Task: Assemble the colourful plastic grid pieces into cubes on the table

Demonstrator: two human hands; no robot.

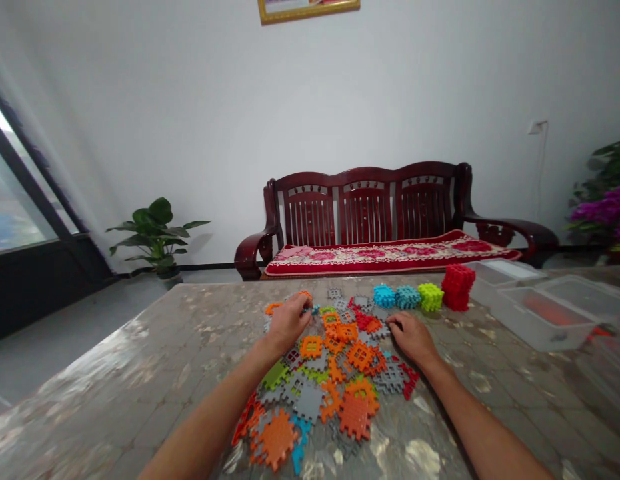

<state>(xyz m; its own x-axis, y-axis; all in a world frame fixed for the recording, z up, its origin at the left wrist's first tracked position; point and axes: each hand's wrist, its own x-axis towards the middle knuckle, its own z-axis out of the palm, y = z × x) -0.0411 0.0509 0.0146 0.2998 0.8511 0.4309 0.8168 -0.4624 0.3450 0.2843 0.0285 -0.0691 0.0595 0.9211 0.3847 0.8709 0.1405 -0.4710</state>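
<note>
My left hand is closed on a small teal interlocking plastic piece at the far left of a loose heap. My right hand rests at the heap's right edge with its fingers curled together. Whether anything is inside those fingers is hidden. Between my arms lie many toothed flat pieces: an orange window-shaped piece, a grey square, an orange octagonal piece, a blue piece and a red piece. They overlap one another.
Behind my right hand stand neat stacks: light blue, teal, lime green and a taller red one. Clear plastic bins sit to the right on the patterned tabletop. A wooden bench stands beyond the table.
</note>
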